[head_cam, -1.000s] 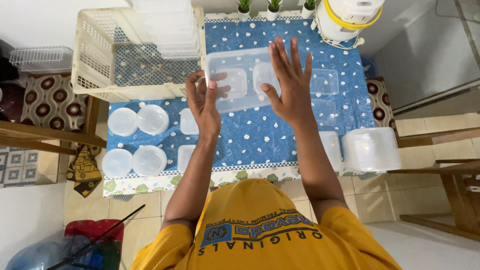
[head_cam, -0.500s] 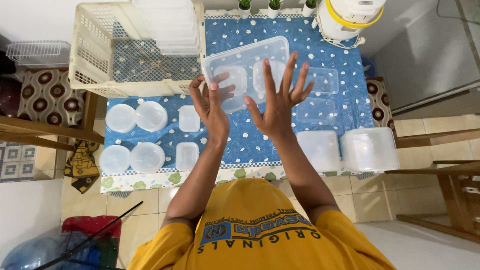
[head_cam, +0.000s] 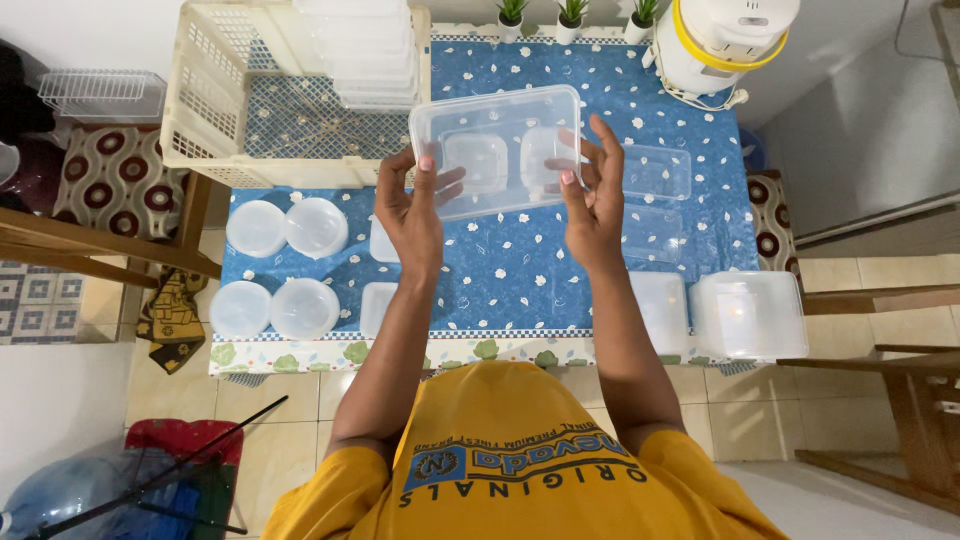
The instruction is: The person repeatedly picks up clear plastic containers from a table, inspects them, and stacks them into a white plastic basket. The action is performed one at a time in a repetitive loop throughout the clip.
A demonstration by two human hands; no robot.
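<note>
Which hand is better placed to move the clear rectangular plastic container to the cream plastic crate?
Probably left: the left hand grips the clear rectangular plastic container on the cream plastic crate side; the right hand holds the far edge.

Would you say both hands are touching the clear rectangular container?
Touching: the head view shows the left hand and right hand gripping the clear rectangular container at opposite ends.

I see a clear rectangular plastic container (head_cam: 497, 148), rounded corners, empty, held up above the blue flowered tablecloth (head_cam: 500, 270) approx level, slightly tilted, long side across, between my left hand (head_cam: 412, 205) & right hand (head_cam: 592, 195), fingertips on both short ends.
</note>
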